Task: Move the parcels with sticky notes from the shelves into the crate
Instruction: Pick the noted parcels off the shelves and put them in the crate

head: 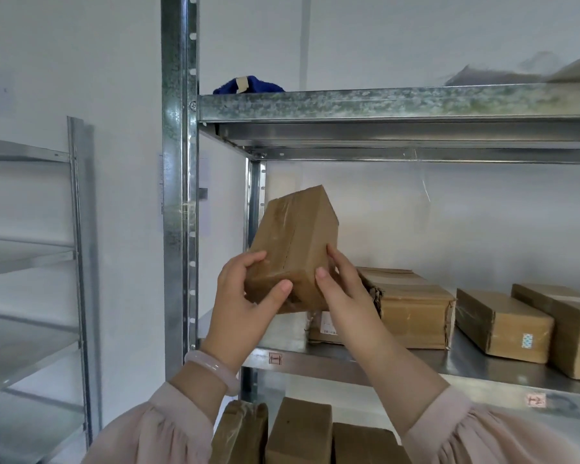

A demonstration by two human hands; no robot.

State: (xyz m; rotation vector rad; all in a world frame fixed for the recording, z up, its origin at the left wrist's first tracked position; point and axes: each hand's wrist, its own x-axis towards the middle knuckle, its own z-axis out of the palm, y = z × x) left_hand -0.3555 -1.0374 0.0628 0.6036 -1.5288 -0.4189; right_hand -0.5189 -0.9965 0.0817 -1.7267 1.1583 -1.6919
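Observation:
A brown taped cardboard parcel (295, 242) is tilted up in the air in front of the middle shelf (349, 361). My left hand (248, 293) grips its lower left corner and my right hand (340, 289) grips its lower right side. No sticky note shows on the faces I can see. The crate is out of view. On the shelf behind lie a larger worn parcel (412, 306), a parcel with a small blue-white sticker (503, 324) and another parcel (570, 326) at the right edge.
The metal upright (180, 195) stands just left of my hands. A blue cloth (248, 84) lies on the top shelf (382, 102). Three parcels (298, 430) stand on the shelf below. A second, bare metal rack (31, 262) is at the far left.

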